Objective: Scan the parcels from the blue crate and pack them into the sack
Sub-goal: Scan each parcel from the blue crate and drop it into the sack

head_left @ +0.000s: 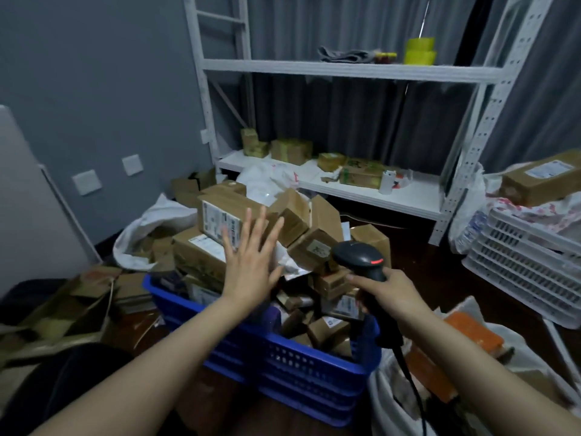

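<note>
Left hand (251, 262) spread flat, fingers straight, holding nothing, above parcels (220, 221) heaped in blue crate (314, 363) on dark floor (418, 234). Right hand (386, 291) wrapped round black scanner (358, 256) over crate's right side. White sack (382, 394) just right of crate, orange packet (471, 333) inside. White shelf rack (345, 70) behind, grey curtain (345, 114), grey wall (94, 73) left.

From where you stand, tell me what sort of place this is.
Likely a parcel sorting room: a blue plastic crate heaped with brown cardboard parcels, a black handheld barcode scanner held in the right hand, and white metal shelving carrying more boxes.
</note>
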